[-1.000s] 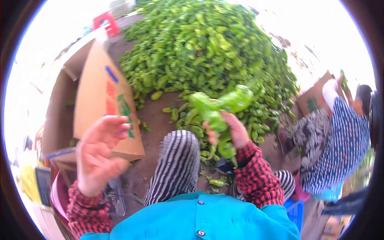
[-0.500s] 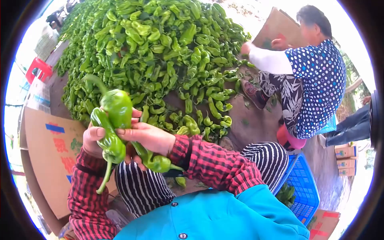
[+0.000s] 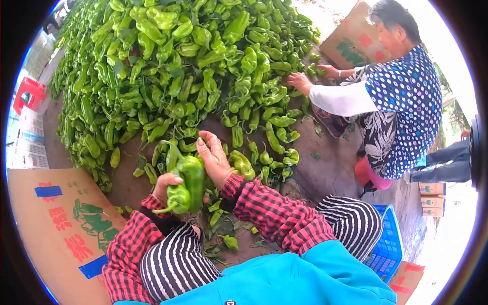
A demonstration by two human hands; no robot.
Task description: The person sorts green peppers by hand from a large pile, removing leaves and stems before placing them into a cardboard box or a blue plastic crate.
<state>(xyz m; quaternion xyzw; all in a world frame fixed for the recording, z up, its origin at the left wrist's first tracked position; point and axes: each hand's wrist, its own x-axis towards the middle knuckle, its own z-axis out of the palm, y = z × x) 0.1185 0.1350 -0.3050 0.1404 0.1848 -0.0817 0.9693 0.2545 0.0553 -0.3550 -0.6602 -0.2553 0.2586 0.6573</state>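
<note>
My left hand [image 3: 165, 189] is closed around green peppers [image 3: 192, 178], low in front of the pile. One pepper hangs with its stem toward me, and a larger one stands behind it. Right beside them, my right hand [image 3: 215, 161] has its fingers stretched upward, its palm side toward the peppers and nothing gripped in it. Behind both hands rises a big heap of green peppers [image 3: 168, 66], with loose ones scattered along its front edge on the ground.
A printed cardboard box [image 3: 61, 218] stands at the left. To my right are a blue plastic crate [image 3: 387, 244] and small stacked boxes [image 3: 432, 199]. Another person [image 3: 401, 107] sits at the heap's right side, hands at the peppers. A red stool [image 3: 29, 95] is far left.
My hands have moved down and right, toward the ground. The pepper in my right hand has left it, and that hand has opened. The other person's hands have lowered to the heap.
</note>
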